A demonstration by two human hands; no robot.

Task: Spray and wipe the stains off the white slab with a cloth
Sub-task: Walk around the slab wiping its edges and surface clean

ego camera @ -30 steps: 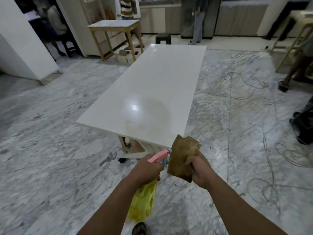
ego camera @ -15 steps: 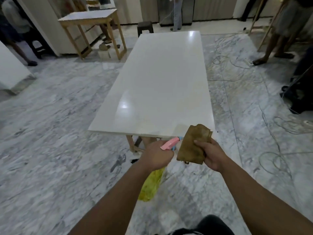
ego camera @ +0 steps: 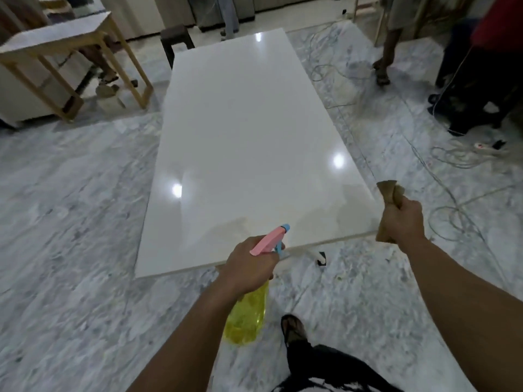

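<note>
The long white slab (ego camera: 240,142) lies in front of me, glossy, with faint brownish stains near its near edge. My left hand (ego camera: 249,265) grips a yellow spray bottle (ego camera: 247,321) with a pink and blue trigger head, its nozzle pointing over the slab's near edge. My right hand (ego camera: 402,222) is closed around a crumpled brown cloth (ego camera: 392,190), held beside the slab's near right corner, apart from the surface.
Marble floor surrounds the slab. Loose cables (ego camera: 458,165) trail across the floor on the right. A wooden table (ego camera: 70,46) stands at the back left, a dark stool (ego camera: 177,41) behind the slab. People's legs (ego camera: 387,52) stand at the back right.
I have come closer to the slab. My right hand with the cloth moved away from the bottle, out to the right. The spray nozzle now reaches over the slab's near edge.
</note>
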